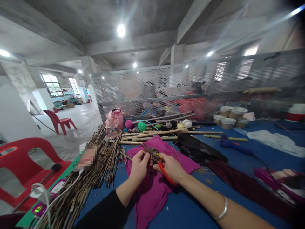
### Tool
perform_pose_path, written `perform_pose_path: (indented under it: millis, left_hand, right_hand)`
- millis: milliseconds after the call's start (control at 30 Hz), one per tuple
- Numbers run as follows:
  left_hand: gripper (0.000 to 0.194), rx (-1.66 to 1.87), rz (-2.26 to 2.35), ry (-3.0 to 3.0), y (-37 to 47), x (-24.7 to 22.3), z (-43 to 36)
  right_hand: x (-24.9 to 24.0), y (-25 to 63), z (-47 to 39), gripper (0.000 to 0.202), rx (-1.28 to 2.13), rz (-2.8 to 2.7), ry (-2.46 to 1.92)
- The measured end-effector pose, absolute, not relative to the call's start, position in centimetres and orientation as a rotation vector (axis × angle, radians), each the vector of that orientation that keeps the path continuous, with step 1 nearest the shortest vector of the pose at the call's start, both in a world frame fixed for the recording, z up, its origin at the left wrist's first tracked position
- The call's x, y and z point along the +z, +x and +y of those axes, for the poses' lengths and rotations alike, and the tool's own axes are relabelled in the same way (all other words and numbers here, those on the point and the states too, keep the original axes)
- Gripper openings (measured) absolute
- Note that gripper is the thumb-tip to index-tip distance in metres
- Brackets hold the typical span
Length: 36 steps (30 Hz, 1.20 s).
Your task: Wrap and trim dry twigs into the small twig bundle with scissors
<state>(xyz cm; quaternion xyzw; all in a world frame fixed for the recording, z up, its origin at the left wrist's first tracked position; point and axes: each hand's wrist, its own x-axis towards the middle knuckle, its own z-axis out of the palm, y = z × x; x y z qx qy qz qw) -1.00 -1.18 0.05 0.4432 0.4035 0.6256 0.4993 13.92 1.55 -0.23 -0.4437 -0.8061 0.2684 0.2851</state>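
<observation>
My left hand (139,165) is closed, thumb and fingers pinching a small bundle of brown twigs (154,153). Around the red handles of a pair of shears (166,175) my right hand (172,167) is wrapped, close against the left. The shears' jaws are partly hidden among the twigs and fingers, with a bit of yellow showing near the grip. Both hands are above a magenta cloth (152,197) spread on the blue table (181,210). To the left lies a large heap of dry brown sticks (95,165).
Behind the cloth are long bamboo sticks (152,134), yarn balls (142,127) and a pink jug (116,119). Dark fabric (202,148), a blue glue gun (228,143) and small pots (228,122) stand right. A perforated metal screen (133,89) backs the table; a red chair (28,159) stands left.
</observation>
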Motion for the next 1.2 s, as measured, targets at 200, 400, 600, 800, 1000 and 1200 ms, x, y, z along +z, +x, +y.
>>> perform_pose_path:
  millis: [200, 400, 600, 800, 1000, 1200]
  left_hand:
    - [0.028, 1.534, 1.025, 1.102, -1.3, 0.3, -0.9]
    - [0.028, 1.525, 1.023, 1.094, -1.3, 0.3, -0.8]
    - [0.026, 1.503, 1.019, 1.102, -1.1, 0.6, -1.0]
    - [0.028, 1.515, 0.989, 1.09, -1.0, 0.5, -1.2]
    - [0.024, 1.537, 1.002, 1.104, -1.0, 0.6, -1.3]
    - [0.024, 1.566, 1.059, 1.123, -0.5, 1.3, -1.9]
  right_hand:
    - [-0.3, 14.1, 2.2, 0.031, 0.662, -2.208, -1.194]
    - [0.2, 14.2, 1.8, 0.037, 0.587, -2.257, -1.207]
    - [0.6, 14.3, 1.6, 0.043, 0.656, -2.252, -1.18]
    - [0.1, 14.1, 1.7, 0.036, 0.781, -2.178, -1.063]
    - [0.0, 13.4, 1.3, 0.039, 0.865, -2.107, -1.024]
    - [-0.5, 13.3, 1.1, 0.035, 0.733, -2.134, -1.092]
